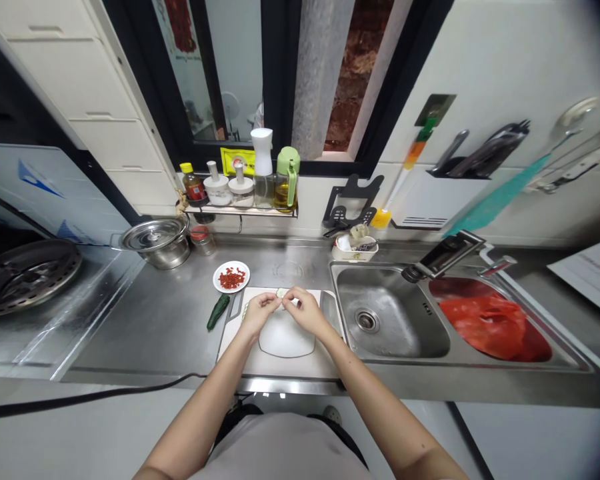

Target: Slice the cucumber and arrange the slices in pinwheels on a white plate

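Note:
My left hand [259,313] and my right hand [304,311] meet over a cutting board [253,369]. Their fingertips pinch a small pale green-white piece [280,293], which looks like a cucumber slice; the fingers partly cover it. Just below the hands, a white plate [286,340] with a thin dark rim lies on the board. Thin green-edged slices [245,309] show beside my left hand, mostly hidden by it. Left of the board lies a dark green cucumber [219,312]. Behind the cucumber, a small white plate [242,268] holds chopped red pieces [231,278].
To the right is a steel sink [395,320], with a red plastic bag [485,323] in its second basin and a black faucet [443,257] above. A lidded pot [163,248] and a jar [202,241] stand at the back left. Bottles fill a wall rack [245,211].

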The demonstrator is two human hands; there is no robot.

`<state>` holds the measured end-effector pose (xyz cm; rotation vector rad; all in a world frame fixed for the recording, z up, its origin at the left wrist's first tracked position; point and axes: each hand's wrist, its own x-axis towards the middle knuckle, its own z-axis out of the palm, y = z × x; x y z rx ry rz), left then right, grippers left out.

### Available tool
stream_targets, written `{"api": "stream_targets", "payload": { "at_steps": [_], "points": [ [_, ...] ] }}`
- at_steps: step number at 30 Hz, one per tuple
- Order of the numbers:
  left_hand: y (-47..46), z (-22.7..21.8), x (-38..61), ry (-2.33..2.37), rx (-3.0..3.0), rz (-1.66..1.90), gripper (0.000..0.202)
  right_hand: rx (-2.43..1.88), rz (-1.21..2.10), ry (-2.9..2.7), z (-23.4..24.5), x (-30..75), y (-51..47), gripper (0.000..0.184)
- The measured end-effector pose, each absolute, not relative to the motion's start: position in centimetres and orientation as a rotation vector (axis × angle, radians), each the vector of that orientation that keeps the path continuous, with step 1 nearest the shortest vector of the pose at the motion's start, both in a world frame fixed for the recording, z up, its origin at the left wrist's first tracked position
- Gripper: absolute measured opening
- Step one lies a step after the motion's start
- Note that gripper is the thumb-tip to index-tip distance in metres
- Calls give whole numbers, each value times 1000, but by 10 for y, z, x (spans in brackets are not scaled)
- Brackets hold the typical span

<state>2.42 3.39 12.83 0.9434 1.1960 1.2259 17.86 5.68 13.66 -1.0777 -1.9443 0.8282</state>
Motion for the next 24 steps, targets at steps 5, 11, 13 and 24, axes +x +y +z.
{"api": "stream_targets", "payload": {
  "at_steps": [5, 11, 13, 24],
  "points": [
    [43, 101, 33, 1250, 905, 1195, 32, -1151, 1075, -1854, 105, 187, 73, 14],
    [60, 54, 46, 1450, 749, 990, 22, -1457, 1188, -1839, 54, 192, 88, 13],
    [67, 43, 50, 1482, 743, 950, 19, -1611, 1195, -1813, 44, 190, 91, 12],
    [93, 18, 54, 1669, 893, 708, 12, -1970, 1136, -1741, 36, 175, 102, 14]
  ]
}}
